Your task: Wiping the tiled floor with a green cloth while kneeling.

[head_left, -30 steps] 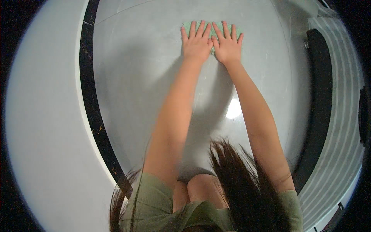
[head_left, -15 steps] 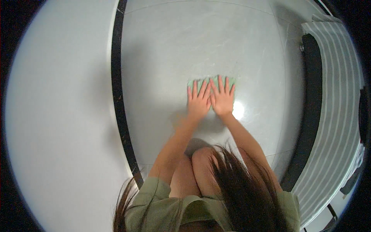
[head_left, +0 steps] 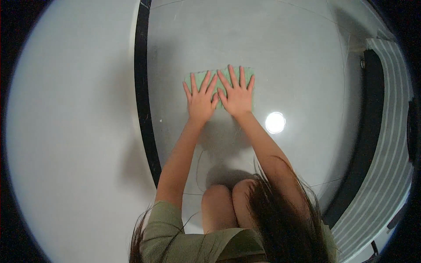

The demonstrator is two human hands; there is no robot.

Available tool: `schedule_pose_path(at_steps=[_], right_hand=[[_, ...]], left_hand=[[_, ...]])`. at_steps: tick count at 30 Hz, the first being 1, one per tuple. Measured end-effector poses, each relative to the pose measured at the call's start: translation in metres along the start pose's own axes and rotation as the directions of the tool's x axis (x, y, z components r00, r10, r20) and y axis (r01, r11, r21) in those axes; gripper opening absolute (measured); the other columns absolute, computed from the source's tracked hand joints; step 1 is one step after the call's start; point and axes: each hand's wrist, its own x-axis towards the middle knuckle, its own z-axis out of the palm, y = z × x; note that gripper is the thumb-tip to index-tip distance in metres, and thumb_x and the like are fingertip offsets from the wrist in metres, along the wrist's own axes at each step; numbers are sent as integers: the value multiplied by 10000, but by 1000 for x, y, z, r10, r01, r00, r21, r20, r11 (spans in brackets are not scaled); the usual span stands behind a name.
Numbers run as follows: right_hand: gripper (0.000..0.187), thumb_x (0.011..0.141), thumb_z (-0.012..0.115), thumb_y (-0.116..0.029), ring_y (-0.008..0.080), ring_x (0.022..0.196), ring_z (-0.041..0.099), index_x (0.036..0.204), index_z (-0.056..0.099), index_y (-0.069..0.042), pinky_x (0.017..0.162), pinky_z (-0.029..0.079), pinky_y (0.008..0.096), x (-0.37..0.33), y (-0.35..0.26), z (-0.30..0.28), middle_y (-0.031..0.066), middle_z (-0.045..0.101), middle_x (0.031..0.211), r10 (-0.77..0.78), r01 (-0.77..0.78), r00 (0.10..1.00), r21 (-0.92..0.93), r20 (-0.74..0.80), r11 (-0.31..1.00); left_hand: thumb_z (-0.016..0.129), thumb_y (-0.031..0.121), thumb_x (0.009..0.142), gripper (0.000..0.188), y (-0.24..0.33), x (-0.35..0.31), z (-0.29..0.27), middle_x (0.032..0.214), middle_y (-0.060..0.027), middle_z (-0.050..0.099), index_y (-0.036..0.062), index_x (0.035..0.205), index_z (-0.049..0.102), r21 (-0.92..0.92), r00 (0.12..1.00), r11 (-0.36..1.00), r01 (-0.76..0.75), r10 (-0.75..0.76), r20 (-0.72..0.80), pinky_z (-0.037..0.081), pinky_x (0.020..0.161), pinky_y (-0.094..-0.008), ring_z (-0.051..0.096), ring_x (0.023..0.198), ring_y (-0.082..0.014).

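A light green cloth point(head_left: 223, 79) lies spread on the glossy grey tiled floor point(head_left: 245, 39). Pressed flat on its left half is my left hand point(head_left: 201, 97), fingers spread. My right hand point(head_left: 237, 91) rests flat on the right half, its fingers fanned out too. The two thumbs nearly meet near the cloth's middle. Both palms and part of the cloth's near edge hide what lies beneath them.
Along the left runs a black skirting strip point(head_left: 142, 87) below a white wall point(head_left: 79, 131). On the right stands a black bed base point(head_left: 372, 114) with grey striped bedding point(head_left: 392, 109). My bent knees point(head_left: 219, 197) are close to me, and a round light reflection point(head_left: 275, 122) shines on the floor.
Both hands have slid the cloth forward and to the left across the floor. My fingers are spread wider, and more of the cloth shows.
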Motion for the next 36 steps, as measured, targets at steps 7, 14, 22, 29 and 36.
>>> schedule_pose_path(at_steps=[7,14,22,29,36], right_hand=[[571,882,456,-474,341,1408,163,1427,327,-358,1085,90,634,-1,-27,-16,42,253,1521,-30,30,999,3,-22,1000],[591,866,476,-492,338,1405,172,1424,338,-354,1084,95,635,9,-35,-25,39,259,1517,-24,24,999,14,-40,1000],[642,846,521,-475,319,1414,158,1438,296,-368,1084,118,637,0,-42,-43,17,227,1532,38,-38,984,-4,173,999],[750,791,622,-483,306,1422,139,1443,265,-384,1089,118,643,7,-45,-48,-7,184,1543,72,-69,959,-19,274,997],[782,741,668,-465,311,1416,160,1429,306,-382,1078,137,658,12,-45,-47,-2,202,1536,82,-89,934,3,348,996]], left_hand=[[549,298,833,634,-20,-17,-28,1519,-6,256,235,1432,353,10,997,998,-69,70,-23,96,1063,-673,144,1382,-443],[554,315,821,640,-30,-4,-41,1519,-19,259,225,1426,367,-39,991,990,-132,131,-28,113,1092,-623,189,1389,-388],[547,340,827,642,-23,-30,-50,1506,0,282,232,1430,355,-68,981,996,-51,63,185,131,1106,-600,230,1388,-326],[560,358,817,669,-26,-26,-48,1507,-5,274,224,1436,342,-49,967,997,-66,76,245,120,1103,-614,216,1390,-337],[606,361,755,688,-30,-27,-47,1482,-36,312,180,1391,413,-100,964,993,-65,89,252,140,1083,-640,237,1375,-358]])
